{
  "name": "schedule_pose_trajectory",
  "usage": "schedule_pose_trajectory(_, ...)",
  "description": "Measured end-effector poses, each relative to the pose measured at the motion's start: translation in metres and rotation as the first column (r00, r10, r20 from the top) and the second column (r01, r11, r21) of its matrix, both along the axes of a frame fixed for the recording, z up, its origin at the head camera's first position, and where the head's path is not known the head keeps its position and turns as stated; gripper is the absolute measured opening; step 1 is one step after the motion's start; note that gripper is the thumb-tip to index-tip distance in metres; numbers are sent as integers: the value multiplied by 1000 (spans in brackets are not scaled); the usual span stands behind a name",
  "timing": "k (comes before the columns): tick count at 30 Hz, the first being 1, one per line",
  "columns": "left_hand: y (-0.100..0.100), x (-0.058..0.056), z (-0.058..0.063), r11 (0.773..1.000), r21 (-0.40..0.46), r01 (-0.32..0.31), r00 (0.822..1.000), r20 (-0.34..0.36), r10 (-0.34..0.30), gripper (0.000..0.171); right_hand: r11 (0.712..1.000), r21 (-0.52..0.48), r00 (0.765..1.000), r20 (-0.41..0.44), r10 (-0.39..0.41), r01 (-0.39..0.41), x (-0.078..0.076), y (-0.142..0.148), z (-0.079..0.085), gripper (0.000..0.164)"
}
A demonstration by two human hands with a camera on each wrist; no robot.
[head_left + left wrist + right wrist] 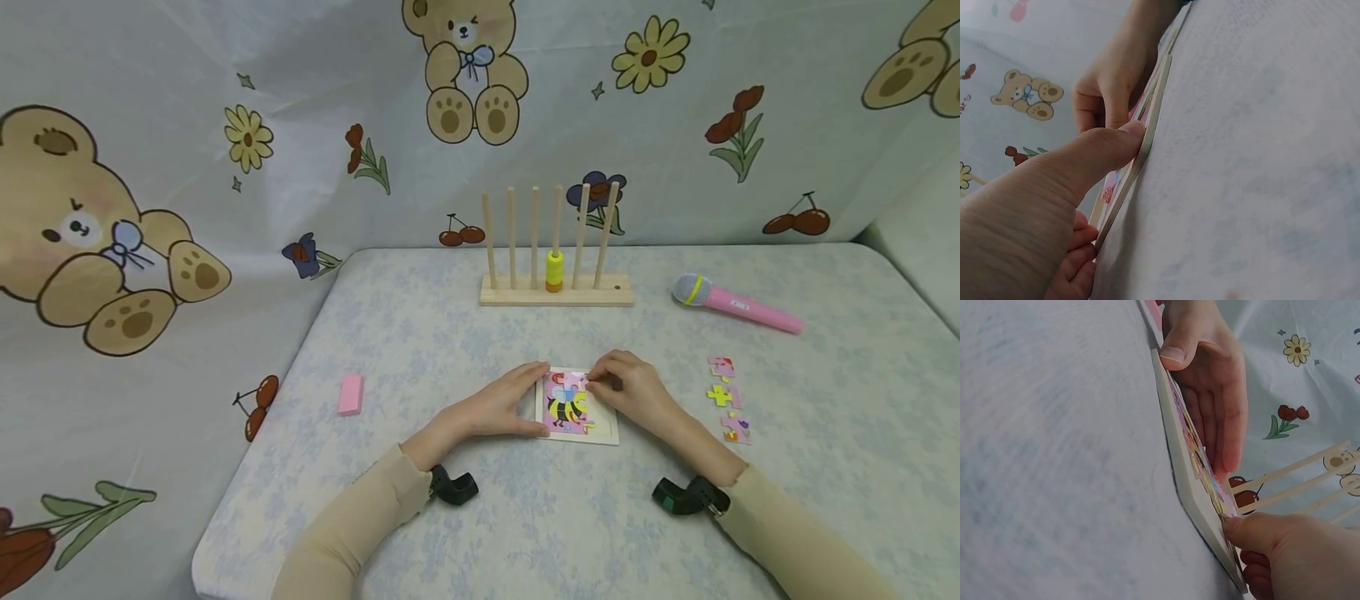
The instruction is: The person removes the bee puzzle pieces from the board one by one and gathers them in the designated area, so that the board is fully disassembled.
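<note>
A wooden jigsaw tray lies on the table, its left and middle part filled with a bee picture; bare wood shows along the right. My left hand holds the tray's left side, thumb on the near edge and fingers at the far edge. At the upper right of the picture, my right hand pinches a puzzle piece between thumb and index finger, against the tray. Most of that piece is hidden by the fingers. Several loose puzzle pieces lie in a column to the right.
Behind the tray stands a wooden peg rack with yellow rings on one peg. A pink toy microphone lies at the back right. On the left is a pink block. A bear-print cloth hangs behind the table.
</note>
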State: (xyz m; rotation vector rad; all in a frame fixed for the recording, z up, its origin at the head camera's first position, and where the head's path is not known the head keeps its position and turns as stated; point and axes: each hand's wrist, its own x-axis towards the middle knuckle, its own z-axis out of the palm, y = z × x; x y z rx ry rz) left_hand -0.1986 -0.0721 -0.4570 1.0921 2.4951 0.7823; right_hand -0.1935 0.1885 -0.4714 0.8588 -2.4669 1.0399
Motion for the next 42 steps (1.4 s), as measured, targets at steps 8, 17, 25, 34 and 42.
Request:
schedule_pose_trajectory(8, -1, 1, 0, 1000, 8, -2, 1000, 9, 2, 96, 1000, -15, 1000, 24, -2, 2, 0, 1, -1, 12)
schedule_pose_trajectory(17, -1, 1, 2, 1000, 1, 4, 1000, -4, -4, 96, 999, -50, 999, 50, -1, 3, 0, 0, 2, 12)
schedule_pose_trajectory(25, 0, 1, 3, 1000, -9, 2, 1000, -9, -2, 96, 995, -97, 997, 77, -1, 9, 0, 1, 4, 11)
schedule_pose_trajectory(34, 0, 0, 2, 1000, -12, 5, 999, -33, -5, 96, 987, -156, 992, 122, -27, 46, -1, -1, 9, 12)
schedule_pose_trajectory(42, 0, 0, 3, 1000, -16, 10, 999, -45, -11, 96, 943, -319, 970, 241, -13, 92, 5, 1, 37, 7)
